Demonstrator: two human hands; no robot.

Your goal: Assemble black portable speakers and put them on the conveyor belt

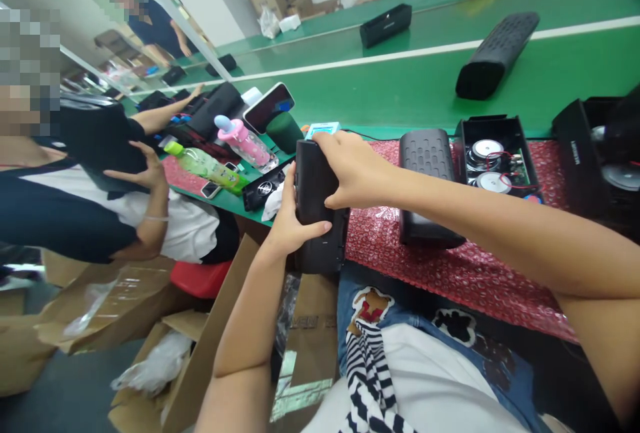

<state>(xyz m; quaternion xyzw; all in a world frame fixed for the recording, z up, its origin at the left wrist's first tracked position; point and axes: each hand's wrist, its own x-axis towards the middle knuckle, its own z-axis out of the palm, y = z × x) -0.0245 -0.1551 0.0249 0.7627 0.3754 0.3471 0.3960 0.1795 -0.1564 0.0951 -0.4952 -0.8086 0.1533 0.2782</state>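
A black speaker casing (320, 254) is held upright in both of my hands at the table's near edge. My left hand (290, 227) wraps its left side, thumb lying across the face. From above, my right hand (357, 171) grips the top and right side. Right of it, a black textured speaker cover (427, 153) stands on pink bubble wrap (375, 239), partly behind my right forearm. Beyond that is an open speaker housing (495, 129) with two round drivers and red wires showing. Another open black housing (575, 146) sits at the far right.
Finished-looking black speakers (497, 56) lie on the green conveyor (425, 79). To the left are a pink bottle (245, 143), a green drink bottle (207, 167) and a propped phone (270, 109). A co-worker (75, 199) holds a black casing. Cardboard boxes (115, 299) stand below.
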